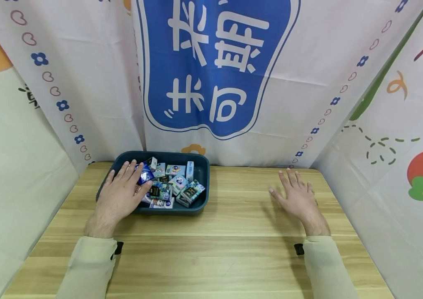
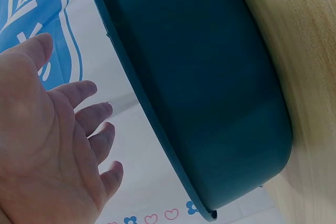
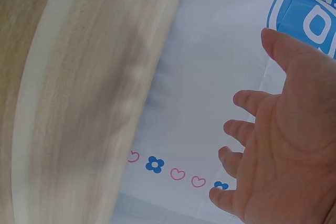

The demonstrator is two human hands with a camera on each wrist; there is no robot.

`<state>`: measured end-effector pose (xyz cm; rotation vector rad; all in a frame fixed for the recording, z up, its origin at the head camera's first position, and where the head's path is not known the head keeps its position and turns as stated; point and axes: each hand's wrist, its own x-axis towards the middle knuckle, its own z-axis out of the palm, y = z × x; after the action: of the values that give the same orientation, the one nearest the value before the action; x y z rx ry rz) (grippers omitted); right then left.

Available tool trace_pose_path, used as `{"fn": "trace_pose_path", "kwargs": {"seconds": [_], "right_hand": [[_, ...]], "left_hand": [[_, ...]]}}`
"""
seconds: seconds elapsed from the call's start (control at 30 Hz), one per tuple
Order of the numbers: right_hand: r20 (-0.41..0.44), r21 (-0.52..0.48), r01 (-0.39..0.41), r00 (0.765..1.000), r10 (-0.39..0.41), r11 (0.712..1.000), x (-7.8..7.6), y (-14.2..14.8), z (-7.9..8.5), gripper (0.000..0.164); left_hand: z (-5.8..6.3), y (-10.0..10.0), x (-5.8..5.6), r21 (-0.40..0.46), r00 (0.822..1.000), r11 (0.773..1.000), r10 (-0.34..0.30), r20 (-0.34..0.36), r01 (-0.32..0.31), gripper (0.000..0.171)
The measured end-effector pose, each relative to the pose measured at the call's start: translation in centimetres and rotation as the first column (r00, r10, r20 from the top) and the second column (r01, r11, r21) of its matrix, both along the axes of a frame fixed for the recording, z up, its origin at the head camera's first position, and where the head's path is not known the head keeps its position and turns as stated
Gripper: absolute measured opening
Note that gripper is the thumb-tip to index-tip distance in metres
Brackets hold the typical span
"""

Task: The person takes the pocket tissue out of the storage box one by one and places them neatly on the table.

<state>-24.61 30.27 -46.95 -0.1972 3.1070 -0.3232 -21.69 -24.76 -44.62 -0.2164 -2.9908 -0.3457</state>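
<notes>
Clearly, neither hand was gripping anything. The left hand (image 1: 123, 191) was held palm down above the left end of the dark teal tray (image 1: 170, 211), its fingers loose and slightly parted, the palm clear of the tray's rim. The right hand (image 1: 298, 198) was raised well to the right of the tray, over the table (image 1: 211, 257), its fingers spread and its grasp just as slack. Inside the tray the small printed boxes (image 1: 178, 183) lay in a loose heap, tipped at different angles and overlapping. A shiny dark blue box (image 1: 145, 175) sat toward the tray's left side, next to the left hand's fingers; from where I stood I couldn't tell whether they touched. A pale blue box (image 1: 190, 170) was near the tray's back right corner, and a dark floral box (image 1: 192, 191) rested on another by the tray's right wall. Nearer the person than the tray were two pale sleeves (image 1: 89, 261), with a black piece (image 1: 119, 248) at each inner cuff. Behind the tray hung a white cloth (image 1: 301, 79) printed with a big blue panel (image 1: 207, 70) of white characters.
</notes>
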Motion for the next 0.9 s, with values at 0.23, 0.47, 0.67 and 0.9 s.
{"fn": "trace_pose_path", "kwargs": {"seconds": [0.23, 0.47, 0.67, 0.9], "right_hand": [[0.0, -0.003, -0.003, 1.0, 0.003, 1.0, 0.0, 0.0, 0.0, 0.089], [0.002, -0.007, -0.006, 1.0, 0.006, 1.0, 0.0, -0.1, 0.0, 0.089], [-0.006, -0.003, -0.01, 1.0, 0.01, 1.0, 0.0, -0.1, -0.1, 0.088], [-0.002, -0.004, -0.011, 1.0, 0.01, 1.0, 0.0, -0.1, -0.1, 0.088]], "left_hand": [[-0.1, -0.1, 0.0, 0.006, 1.0, 1.0, -0.003, -0.014, 0.003, 0.085], [-0.4, -1.8, -0.2, 0.005, 1.0, 1.0, 0.005, 0.012, -0.005, 0.084], [-0.9, -4.2, -0.5, 0.022, 0.998, 0.999, 0.047, 0.049, -0.048, 0.086], [-1.6, -7.2, -0.4, 0.129, 0.989, 0.989, 0.058, 0.139, -0.076, 0.086]]}}
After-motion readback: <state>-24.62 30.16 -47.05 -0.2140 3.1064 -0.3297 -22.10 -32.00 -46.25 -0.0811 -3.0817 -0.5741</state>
